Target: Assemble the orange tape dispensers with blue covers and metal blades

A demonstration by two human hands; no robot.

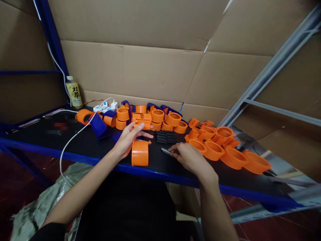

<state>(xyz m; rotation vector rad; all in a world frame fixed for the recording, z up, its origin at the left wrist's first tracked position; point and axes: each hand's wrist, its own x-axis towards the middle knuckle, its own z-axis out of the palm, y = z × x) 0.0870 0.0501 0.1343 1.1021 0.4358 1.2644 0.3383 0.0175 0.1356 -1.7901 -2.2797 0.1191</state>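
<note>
My left hand [129, 138] is closed around an orange plastic ring part [140, 153], with the thumb pressed on its upper bracket and the wide ring hanging below near the table's front edge. My right hand [187, 156] lies low over the black tabletop, its fingertips pinching a slim grey metallic piece [166, 151] whose exact kind I cannot make out. Just behind that piece sits a stack of black ribbed strips [165, 136]. Orange rings with dark blue pieces are grouped behind my left hand, including a stacked ring [157, 115].
More orange ring parts [234, 157] stand in rows at the right. A dark blue folded piece [99, 127], a power strip [101, 108] and a white cable [75, 135] are on the left. A yellow-labelled bottle [74, 92] stands in the back left corner. Cardboard [160, 73] walls the back.
</note>
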